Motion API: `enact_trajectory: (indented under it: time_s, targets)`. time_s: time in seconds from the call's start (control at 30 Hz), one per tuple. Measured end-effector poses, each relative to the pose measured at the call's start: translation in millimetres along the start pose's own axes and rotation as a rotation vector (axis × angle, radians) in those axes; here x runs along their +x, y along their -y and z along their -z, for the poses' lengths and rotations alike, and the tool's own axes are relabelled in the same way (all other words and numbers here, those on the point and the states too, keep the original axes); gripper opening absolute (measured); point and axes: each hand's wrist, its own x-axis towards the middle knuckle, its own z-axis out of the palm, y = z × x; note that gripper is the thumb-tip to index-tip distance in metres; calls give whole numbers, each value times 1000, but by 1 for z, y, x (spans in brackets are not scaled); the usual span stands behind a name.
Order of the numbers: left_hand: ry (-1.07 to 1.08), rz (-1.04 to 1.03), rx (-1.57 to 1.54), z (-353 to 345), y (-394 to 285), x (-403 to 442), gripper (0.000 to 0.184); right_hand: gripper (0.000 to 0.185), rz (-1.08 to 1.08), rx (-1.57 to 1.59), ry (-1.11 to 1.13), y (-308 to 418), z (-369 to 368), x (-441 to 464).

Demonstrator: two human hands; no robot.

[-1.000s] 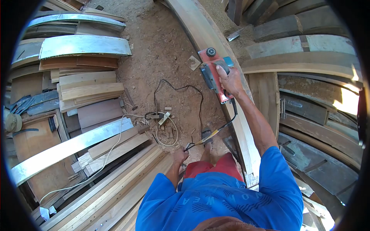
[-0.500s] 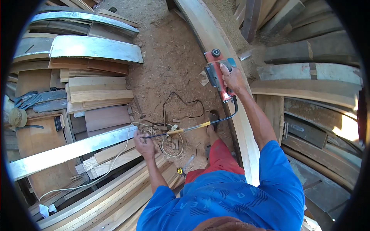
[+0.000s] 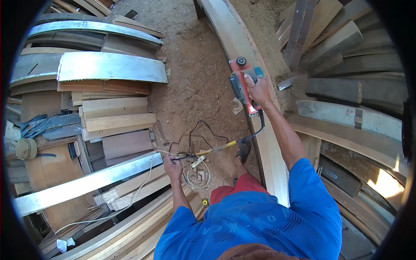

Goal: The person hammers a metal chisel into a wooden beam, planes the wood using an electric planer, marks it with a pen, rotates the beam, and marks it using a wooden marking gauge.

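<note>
My right hand (image 3: 258, 90) grips the handle of a red and dark teal electric hand planer (image 3: 245, 84), which rests on a long pale wooden plank (image 3: 272, 147). From the planer's rear end runs a power cord (image 3: 216, 149), black with a yellow stretch. My left hand (image 3: 172, 167) is closed on the black part of this cord, out to the left and above the ground. Close to that hand lie a white power strip (image 3: 198, 162) and the end of a pale, silvery board (image 3: 93, 183).
Stacked boards (image 3: 119, 115) line the left side; more timber (image 3: 351, 112) lies along the right. A white cable (image 3: 130, 197) crosses the lower-left stack. On the ground are a black cord loop (image 3: 203, 123), a hammer (image 3: 162, 132) and a yellow tape measure (image 3: 205, 202).
My view has shifted a little. The planer sits slightly farther back along the plank, still in my right hand. My left hand has come slightly nearer my body, keeping the cord.
</note>
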Motion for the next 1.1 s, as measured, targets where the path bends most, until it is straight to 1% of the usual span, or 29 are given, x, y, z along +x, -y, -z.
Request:
enact_trajectory:
  time_s: [0.1, 0.13, 0.2, 0.27, 0.43, 0.5, 0.53, 0.63, 0.67, 0.77, 0.87, 0.9, 1.0, 1.1]
  targets:
    - [149, 170, 69, -10, -8, 2, 20, 77, -21, -24, 44, 11, 1, 17]
    - [88, 114, 81, -19, -4, 0, 18, 74, 22, -17, 14, 11, -2, 23]
    - [120, 123, 23, -29, 1, -3, 17, 71, 101, -6, -49, 6, -10, 33]
    - [177, 174, 12, -39, 7, -5, 17, 72, 111, -19, -68, 1, -16, 45]
    - [273, 252, 56, -40, -16, 12, 19, 70, 122, 15, -46, 30, -13, 58]
    - [279, 268, 61, -43, -19, 23, 19, 68, 153, 16, -63, 38, -15, 66]
    - [278, 235, 71, -46, -19, 30, 20, 67, 139, 16, -46, 43, -14, 70]
    - [321, 240, 62, -57, -22, 49, 20, 67, 92, 9, -6, 51, -14, 85]
    - [368, 296, 33, -62, -23, 57, 21, 68, 73, 5, 1, 50, -17, 93]
    - [388, 246, 51, -81, -24, 78, 21, 69, 37, -18, 21, 50, -26, 118]
    - [485, 288, 40, -107, -13, 106, 20, 70, 25, -24, 35, 60, -30, 152]
    - [479, 292, 18, -116, -12, 117, 20, 71, 22, -22, 46, 65, -32, 164]
    - [479, 328, -37, -129, -8, 142, 19, 67, 102, -16, -67, 74, -45, 200]
    - [505, 349, -56, -132, -23, 179, 18, 65, 130, 46, -68, 76, -54, 231]
